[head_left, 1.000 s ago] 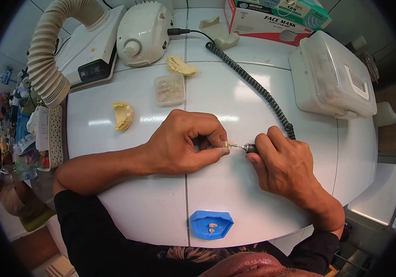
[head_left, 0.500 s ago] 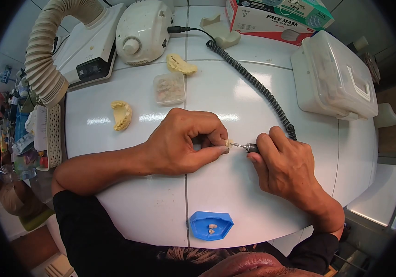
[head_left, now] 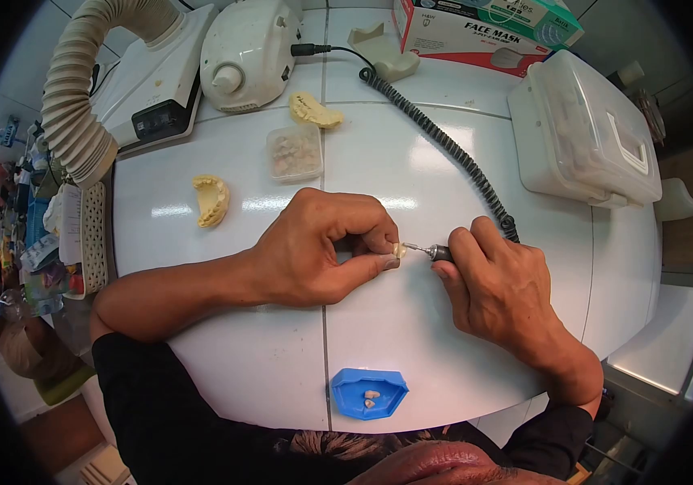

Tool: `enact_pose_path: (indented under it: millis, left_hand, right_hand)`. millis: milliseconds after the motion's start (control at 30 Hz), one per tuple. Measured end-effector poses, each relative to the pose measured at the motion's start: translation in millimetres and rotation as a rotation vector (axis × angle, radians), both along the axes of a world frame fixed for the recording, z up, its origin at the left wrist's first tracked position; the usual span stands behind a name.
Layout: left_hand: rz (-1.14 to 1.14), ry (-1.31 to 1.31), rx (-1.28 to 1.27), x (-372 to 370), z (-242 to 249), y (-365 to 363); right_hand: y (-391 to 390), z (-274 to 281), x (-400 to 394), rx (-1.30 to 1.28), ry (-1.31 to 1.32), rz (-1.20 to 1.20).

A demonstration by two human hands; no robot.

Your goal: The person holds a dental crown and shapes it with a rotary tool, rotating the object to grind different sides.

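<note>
Nearest the wearer, on a glossy white tiled table (head_left: pixel 249 347), sits a shallow blue angular dish (head_left: pixel 345 388) holding small pale pieces (head_left: pixel 372 394). Beyond it, the left hand (head_left: pixel 310 250) has its grip pinched, thumb and fingertips, on a small cream-colored piece (head_left: pixel 400 250). It looks light, stiff and possibly brittle; its edges seem the best place to hold it, with gentle pressure and fingertips clear of the tool. The right hand (head_left: pixel 498 283) has its grip closed around a dark-handled rotary tool (head_left: pixel 441 254), probably rigid and easiest to steady near the front of the handle. The slim metal bit (head_left: pixel 416 247) points at the piece; contact is unclear. Farther away lie a yellowish, curved dental model (head_left: pixel 214 202), a clear square container (head_left: pixel 295 153) and a white control box with a round knob (head_left: pixel 251 52).
</note>
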State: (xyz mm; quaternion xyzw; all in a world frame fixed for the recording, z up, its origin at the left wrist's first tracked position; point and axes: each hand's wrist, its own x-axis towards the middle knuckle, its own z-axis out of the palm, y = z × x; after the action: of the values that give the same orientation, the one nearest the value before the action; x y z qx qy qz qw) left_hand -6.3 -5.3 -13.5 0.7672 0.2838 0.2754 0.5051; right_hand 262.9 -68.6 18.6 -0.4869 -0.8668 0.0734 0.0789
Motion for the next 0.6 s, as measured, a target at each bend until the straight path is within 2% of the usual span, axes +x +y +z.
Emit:
enact_pose_path:
  millis: [600]
  left_hand:
    - [-0.008, 0.019, -0.034, -1.9, 0.3, 2.4]
  right_hand:
    - [0.1, -2.0, 2.7, 0.014, 0.016, 0.045]
